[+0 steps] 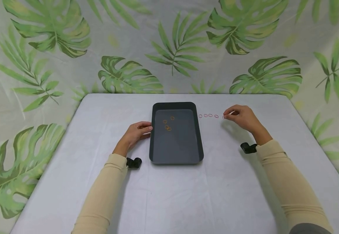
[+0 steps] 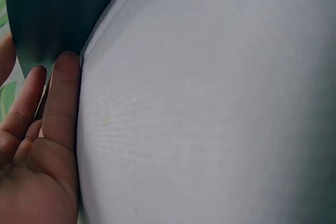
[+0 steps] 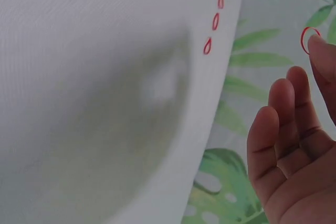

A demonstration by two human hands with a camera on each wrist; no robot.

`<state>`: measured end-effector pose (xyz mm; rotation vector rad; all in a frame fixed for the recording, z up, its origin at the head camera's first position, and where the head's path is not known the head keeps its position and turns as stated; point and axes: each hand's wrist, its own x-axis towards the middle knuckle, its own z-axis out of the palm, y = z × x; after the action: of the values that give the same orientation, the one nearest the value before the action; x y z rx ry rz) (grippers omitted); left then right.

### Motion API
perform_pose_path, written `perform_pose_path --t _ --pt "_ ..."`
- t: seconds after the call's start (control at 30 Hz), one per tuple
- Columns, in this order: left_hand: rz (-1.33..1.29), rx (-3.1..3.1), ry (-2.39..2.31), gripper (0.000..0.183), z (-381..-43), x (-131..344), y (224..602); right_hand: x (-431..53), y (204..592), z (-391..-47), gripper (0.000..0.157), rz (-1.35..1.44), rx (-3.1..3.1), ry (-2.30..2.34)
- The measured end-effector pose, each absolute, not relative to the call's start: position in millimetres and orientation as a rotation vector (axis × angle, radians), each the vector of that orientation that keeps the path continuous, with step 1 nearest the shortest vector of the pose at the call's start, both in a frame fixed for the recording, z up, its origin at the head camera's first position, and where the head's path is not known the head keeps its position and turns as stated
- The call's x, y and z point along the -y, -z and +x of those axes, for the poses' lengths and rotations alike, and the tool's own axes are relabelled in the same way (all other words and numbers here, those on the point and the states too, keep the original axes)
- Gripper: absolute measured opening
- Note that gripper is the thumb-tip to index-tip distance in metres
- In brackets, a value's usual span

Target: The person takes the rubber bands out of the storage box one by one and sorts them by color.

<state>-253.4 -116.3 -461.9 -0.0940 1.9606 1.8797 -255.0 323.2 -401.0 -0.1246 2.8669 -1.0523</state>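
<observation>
My right hand [image 1: 243, 119] is raised to the right of a dark grey rectangular tray [image 1: 175, 151]. Between thumb and fingertip it pinches a small red rubber band [image 3: 303, 40], and its other fingers are loosely bent. Several more red rubber bands [image 1: 210, 115] lie in a row on the white table, between the tray and this hand. Against the tray's left side rests my left hand [image 1: 134, 134], its fingertips touching the outer wall in the left wrist view. Inside the tray are several orange rubber bands [image 1: 169, 129], towards the far left part; two overlap.
A white cloth covers the table [image 1: 169, 201]. Its far edge lies just behind the tray and the row of bands. Beyond hangs a pale curtain [image 1: 184, 84] with green leaf prints. A small black camera [image 1: 248, 148] is strapped at each wrist.
</observation>
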Motion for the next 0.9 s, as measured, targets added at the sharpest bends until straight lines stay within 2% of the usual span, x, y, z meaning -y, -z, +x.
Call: perform_pose_path --t 0.53,0.9 --pt "-0.08 -1.962 -1.872 0.045 -253 118 461 -331 420 -296 0.027 -0.038 -2.859 0.983" --pt "-0.095 -1.961 -1.879 0.042 -253 116 461 -332 434 -304 0.026 0.087 -2.765 1.001"
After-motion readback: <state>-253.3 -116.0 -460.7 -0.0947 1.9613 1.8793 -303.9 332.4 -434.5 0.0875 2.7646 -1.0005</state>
